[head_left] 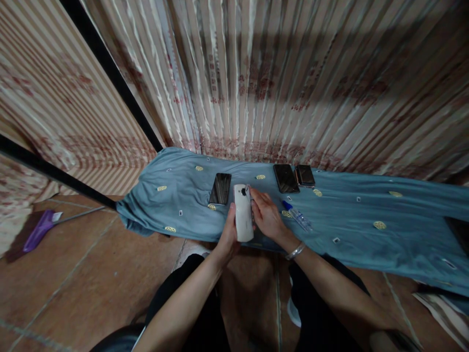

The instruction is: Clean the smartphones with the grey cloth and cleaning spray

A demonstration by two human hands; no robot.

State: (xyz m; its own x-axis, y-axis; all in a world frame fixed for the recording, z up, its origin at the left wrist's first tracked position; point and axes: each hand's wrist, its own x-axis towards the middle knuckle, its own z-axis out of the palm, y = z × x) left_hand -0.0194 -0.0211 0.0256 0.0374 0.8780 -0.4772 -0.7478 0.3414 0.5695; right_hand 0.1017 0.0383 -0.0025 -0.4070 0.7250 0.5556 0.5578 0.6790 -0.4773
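Observation:
A white phone [243, 212] with its back and camera lens up sits between both my hands above the near edge of a blue cloth [351, 220]. My left hand [229, 234] grips its left side and lower end. My right hand [267, 215], with a silver bracelet at the wrist, holds its right edge, fingers reaching toward the top. A dark phone [220, 188] lies face up just left of the white one.
Two more dark phones [286, 178] [305, 175] lie at the cloth's far edge by a striped curtain [278, 78]. A blue-capped clear pen [297, 215] lies right of my right hand. A purple broom [40, 229] rests on the tiled floor at left.

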